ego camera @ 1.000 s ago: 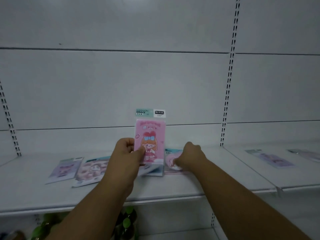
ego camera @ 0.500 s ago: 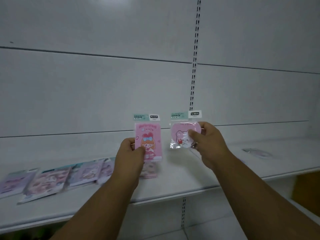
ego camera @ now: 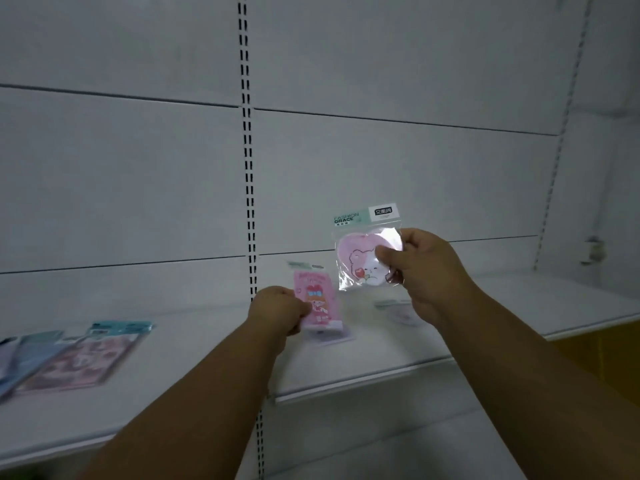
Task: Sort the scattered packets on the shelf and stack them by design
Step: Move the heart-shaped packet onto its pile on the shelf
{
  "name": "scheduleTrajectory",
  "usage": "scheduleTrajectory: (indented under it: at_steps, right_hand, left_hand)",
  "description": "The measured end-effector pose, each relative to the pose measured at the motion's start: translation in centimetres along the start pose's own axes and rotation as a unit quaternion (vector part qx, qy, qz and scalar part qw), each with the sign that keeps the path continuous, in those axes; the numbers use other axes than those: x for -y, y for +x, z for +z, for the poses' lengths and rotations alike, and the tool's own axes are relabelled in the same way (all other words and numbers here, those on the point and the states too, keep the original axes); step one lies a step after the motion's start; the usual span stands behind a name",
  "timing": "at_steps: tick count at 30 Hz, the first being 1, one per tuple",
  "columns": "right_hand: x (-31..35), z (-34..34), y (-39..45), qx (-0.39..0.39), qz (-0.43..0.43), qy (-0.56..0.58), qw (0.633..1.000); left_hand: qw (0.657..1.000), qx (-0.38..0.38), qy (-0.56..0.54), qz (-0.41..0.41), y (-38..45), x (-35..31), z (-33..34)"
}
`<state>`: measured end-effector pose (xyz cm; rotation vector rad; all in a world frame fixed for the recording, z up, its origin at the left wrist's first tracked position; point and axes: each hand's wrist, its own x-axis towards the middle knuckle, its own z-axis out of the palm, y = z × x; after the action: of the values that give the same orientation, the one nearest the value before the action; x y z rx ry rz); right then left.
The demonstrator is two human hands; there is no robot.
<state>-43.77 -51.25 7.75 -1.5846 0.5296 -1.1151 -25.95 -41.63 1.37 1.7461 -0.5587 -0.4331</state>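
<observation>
My left hand (ego camera: 277,311) grips a pink packet with a red-haired girl design (ego camera: 317,299), held low and tilted back just above the white shelf (ego camera: 381,355). A pale packet (ego camera: 329,337) lies flat on the shelf directly under it. My right hand (ego camera: 420,271) pinches a clear packet holding a pink heart with a white bear (ego camera: 363,261), upright and higher, to the right of the girl packet. Another small packet (ego camera: 398,311) lies on the shelf beneath my right hand, partly hidden by it.
Several overlapping packets (ego camera: 79,358) in purple, pink and blue lie on the shelf at the far left. A slotted upright (ego camera: 247,150) runs down the white back panel. A second upright (ego camera: 561,133) stands at the right, with an orange surface (ego camera: 599,358) below the shelf edge.
The view has swung right. My left hand has lowered the girl packet toward the shelf and tilted it back. My right hand still holds the bear packet up, now higher than the left one.
</observation>
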Motion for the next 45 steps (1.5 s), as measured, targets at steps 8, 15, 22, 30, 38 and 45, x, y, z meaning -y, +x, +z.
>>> scheduleTrajectory:
  at_steps: [8,15,22,30,38,45]
  right_hand:
    - [-2.7,-2.7,3.9,0.062,0.019,0.034,0.997]
    - [-3.9,-1.9,4.9,0.083,0.038,0.058,0.994]
    - [-3.8,-2.7,6.1,0.072,0.059,-0.011,0.996]
    - [-7.3,-7.0,9.1,0.041,0.099,-0.347,0.932]
    - [-11.1,-9.1,13.1,0.132,0.08,-0.492,0.857]
    - [-11.8,-9.2,14.8,0.201,0.004,-0.608,0.768]
  left_hand:
    - [0.981,-0.046,0.171,-0.08,1.5,0.0,5.0]
    - [0.911,-0.051,0.41,-0.01,1.2,-0.6,4.6]
    - [0.978,0.052,-0.197,0.035,2.1,-5.2,6.1]
    - [0.985,0.155,-0.052,0.054,5.8,-4.6,11.8]
    - [0.981,0.099,0.166,0.005,9.0,-4.1,17.3]
    - [0.921,0.05,0.385,0.041,9.7,-3.5,19.0]
